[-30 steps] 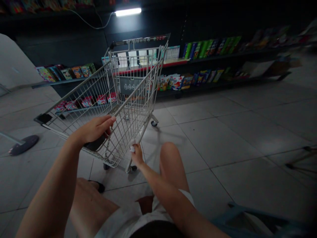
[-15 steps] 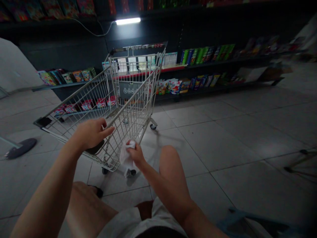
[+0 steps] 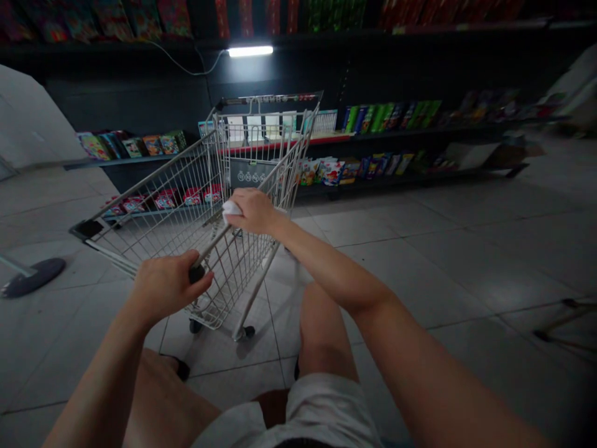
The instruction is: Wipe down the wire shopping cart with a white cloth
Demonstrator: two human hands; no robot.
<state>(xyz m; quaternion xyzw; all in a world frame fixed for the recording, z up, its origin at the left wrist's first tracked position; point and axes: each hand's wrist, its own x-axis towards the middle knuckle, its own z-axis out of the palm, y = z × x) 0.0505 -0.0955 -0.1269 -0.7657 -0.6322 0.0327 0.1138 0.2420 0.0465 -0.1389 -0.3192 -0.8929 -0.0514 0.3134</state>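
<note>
The shopping cart [image 3: 153, 175] stands left of centre in the frame, nose end towards you, on the grey floor tiles [image 3: 420, 249]. It is pale wire mesh with a thicker rim. It has black caps on its two near corners and small castors [image 3: 245, 333] under the frame. The push handle [image 3: 270, 98] sits at the far end, just below the top middle of the frame. A grey flap [image 3: 252, 175] printed with round icons hangs under the handle.

Your right hand [image 3: 254, 211] is closed over a white cloth [image 3: 230, 210], pressing it onto the top rim of the side towards the frame's centre, about halfway along. Only a bunched corner of the cloth shows past your fingers.

Your left hand [image 3: 168, 287] is clenched around the near corner of the rim, thumb beside the black cap [image 3: 196, 272].

Through the basket's mesh you see only floor and the shelf behind it.

Your bare knee [image 3: 321, 323] is just below the cart, and pale shorts [image 3: 321, 404] show at the bottom edge.

Across the back run dark shelves [image 3: 420, 134]. They hold green boxes [image 3: 387, 117] upper right and mixed bright packets [image 3: 326, 171] on the lower tier. More coloured packs [image 3: 135, 146] fill the left stretch.

A lit tube [image 3: 250, 51] glows at top centre. A dark round base [image 3: 32, 277] lies on the floor at the left edge.
</note>
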